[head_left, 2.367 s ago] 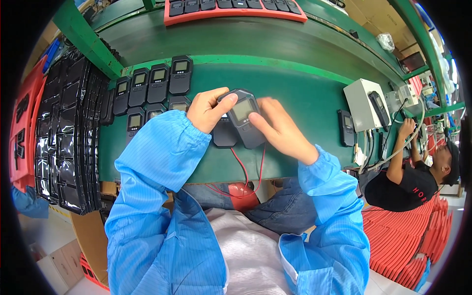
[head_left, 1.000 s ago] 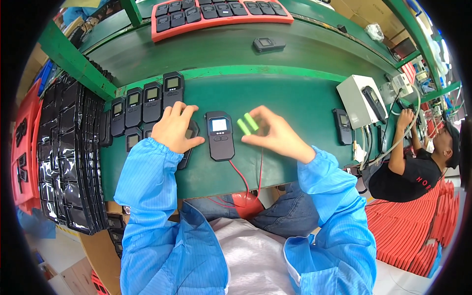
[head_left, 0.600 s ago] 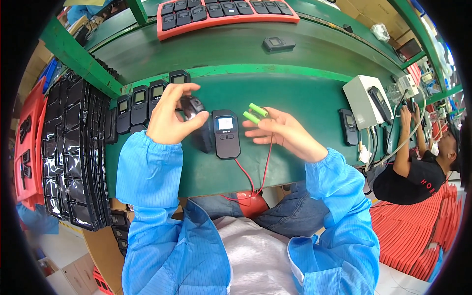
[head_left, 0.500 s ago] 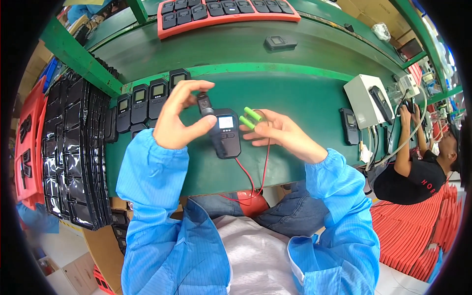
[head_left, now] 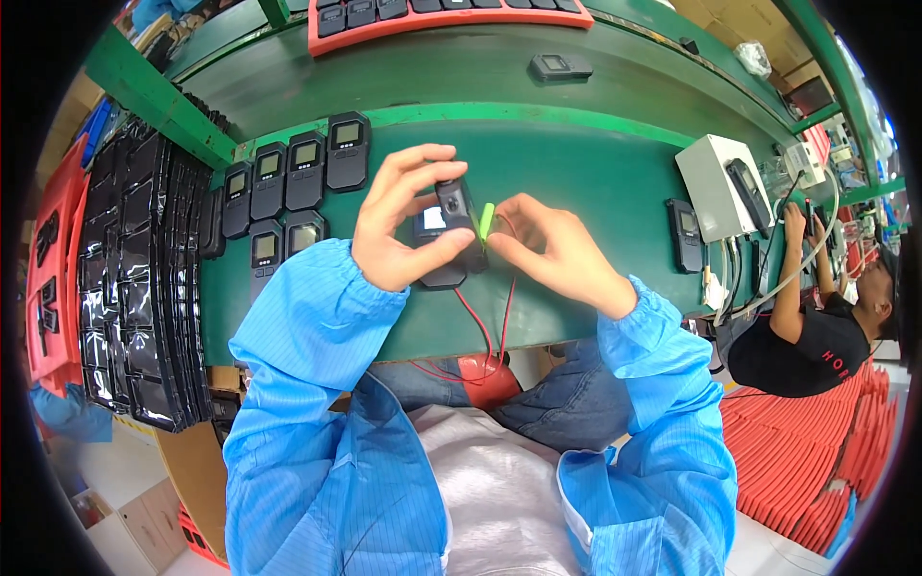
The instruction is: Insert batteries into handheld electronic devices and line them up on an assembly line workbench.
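My left hand (head_left: 408, 226) grips a black handheld device (head_left: 457, 204) between thumb and fingers, its narrow side turned up. Beneath it a second handheld meter with a lit screen (head_left: 434, 219) lies on the bench, partly covered by that hand and device. My right hand (head_left: 547, 245) pinches a slim bright green cylinder (head_left: 487, 221) against or right beside the held device; whether it touches is unclear. A thin red wire (head_left: 506, 312) runs down from near my right fingers, and another leaves the meter's lower end. Both loop over the bench edge toward my lap.
Several similar meters (head_left: 348, 152) lie in rows at the left. Stacked black trays (head_left: 144, 288) stand beyond them. At the right are a white box (head_left: 715, 187) and another meter (head_left: 684, 235). A red tray (head_left: 451, 24) and a lone device (head_left: 561, 67) sit farther back. A co-worker (head_left: 802, 336) works at right.
My left hand has moved right with the held device, now covering more of the lit meter. The right fingers have drawn in toward it; two green cylinders showed before, now one does.
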The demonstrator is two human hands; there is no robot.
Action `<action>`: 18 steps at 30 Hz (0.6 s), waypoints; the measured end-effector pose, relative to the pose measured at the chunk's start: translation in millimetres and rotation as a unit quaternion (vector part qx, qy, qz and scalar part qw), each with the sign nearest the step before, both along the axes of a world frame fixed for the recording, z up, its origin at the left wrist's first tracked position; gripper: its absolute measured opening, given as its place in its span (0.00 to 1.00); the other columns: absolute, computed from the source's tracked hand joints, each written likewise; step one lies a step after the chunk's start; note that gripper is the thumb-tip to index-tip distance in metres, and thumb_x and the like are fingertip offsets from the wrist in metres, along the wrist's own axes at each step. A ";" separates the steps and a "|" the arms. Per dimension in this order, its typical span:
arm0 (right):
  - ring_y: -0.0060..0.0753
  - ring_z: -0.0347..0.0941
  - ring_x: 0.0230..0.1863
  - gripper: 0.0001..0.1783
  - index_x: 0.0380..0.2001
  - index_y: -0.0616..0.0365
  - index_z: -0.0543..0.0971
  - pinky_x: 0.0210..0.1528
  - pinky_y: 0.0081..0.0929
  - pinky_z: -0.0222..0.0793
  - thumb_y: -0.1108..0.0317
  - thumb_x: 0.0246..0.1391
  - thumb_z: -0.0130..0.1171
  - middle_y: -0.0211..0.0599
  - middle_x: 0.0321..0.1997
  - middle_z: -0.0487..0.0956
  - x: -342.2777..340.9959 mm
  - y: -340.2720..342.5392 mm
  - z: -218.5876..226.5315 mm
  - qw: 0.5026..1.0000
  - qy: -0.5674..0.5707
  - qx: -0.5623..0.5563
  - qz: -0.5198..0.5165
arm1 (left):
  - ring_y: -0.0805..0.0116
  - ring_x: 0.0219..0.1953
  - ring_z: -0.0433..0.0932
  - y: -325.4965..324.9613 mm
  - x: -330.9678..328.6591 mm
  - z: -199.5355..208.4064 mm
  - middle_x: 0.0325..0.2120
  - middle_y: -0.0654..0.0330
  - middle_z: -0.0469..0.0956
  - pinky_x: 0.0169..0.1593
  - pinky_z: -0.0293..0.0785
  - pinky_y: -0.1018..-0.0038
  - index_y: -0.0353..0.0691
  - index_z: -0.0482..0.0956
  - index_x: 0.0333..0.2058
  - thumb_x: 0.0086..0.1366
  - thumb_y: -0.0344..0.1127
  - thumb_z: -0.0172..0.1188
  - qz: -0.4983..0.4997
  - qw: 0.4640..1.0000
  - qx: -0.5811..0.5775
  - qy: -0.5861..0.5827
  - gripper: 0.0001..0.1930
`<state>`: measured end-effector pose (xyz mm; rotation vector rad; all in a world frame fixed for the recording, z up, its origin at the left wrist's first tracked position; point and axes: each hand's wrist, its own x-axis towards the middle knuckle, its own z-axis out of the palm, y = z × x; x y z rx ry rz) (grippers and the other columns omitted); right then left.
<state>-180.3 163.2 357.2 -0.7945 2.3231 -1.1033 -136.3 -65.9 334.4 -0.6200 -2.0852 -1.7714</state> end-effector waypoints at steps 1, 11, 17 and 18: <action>0.29 0.77 0.41 0.24 0.51 0.62 0.72 0.45 0.28 0.73 0.60 0.57 0.64 0.39 0.42 0.79 0.4 0.6 -1.9 0.999 0.037 -0.004 0.016 | 0.59 0.61 0.69 0.9 0.4 -2.1 0.59 0.53 0.63 0.57 0.76 0.59 0.39 0.74 0.55 0.53 0.27 0.70 -0.001 1.000 0.000 0.001 0.28; 0.37 0.77 0.30 0.29 0.39 0.61 0.72 0.32 0.32 0.70 0.53 0.44 0.73 0.40 0.29 0.77 16.8 -15.0 -17.3 0.978 0.183 -0.096 -0.012 | 0.55 0.62 0.67 9.5 2.7 -14.9 0.62 0.51 0.59 0.60 0.73 0.59 0.37 0.70 0.58 0.52 0.25 0.70 0.006 0.997 0.010 0.076 0.32; 0.40 0.74 0.23 0.29 0.35 0.59 0.70 0.27 0.35 0.68 0.51 0.41 0.74 0.41 0.22 0.74 15.7 -15.9 -9.2 0.987 0.153 -0.010 -0.039 | 0.55 0.64 0.66 29.3 9.8 -9.0 0.64 0.51 0.56 0.62 0.71 0.55 0.42 0.58 0.67 0.52 0.24 0.70 0.010 0.986 0.166 -0.024 0.44; 0.41 0.74 0.22 0.29 0.33 0.59 0.70 0.27 0.36 0.68 0.51 0.41 0.74 0.41 0.20 0.73 15.6 -14.3 -6.1 0.990 0.141 -0.003 -0.031 | 0.56 0.63 0.66 28.6 10.6 -7.1 0.64 0.51 0.56 0.62 0.70 0.55 0.43 0.55 0.68 0.52 0.25 0.71 0.001 0.985 0.168 -0.035 0.46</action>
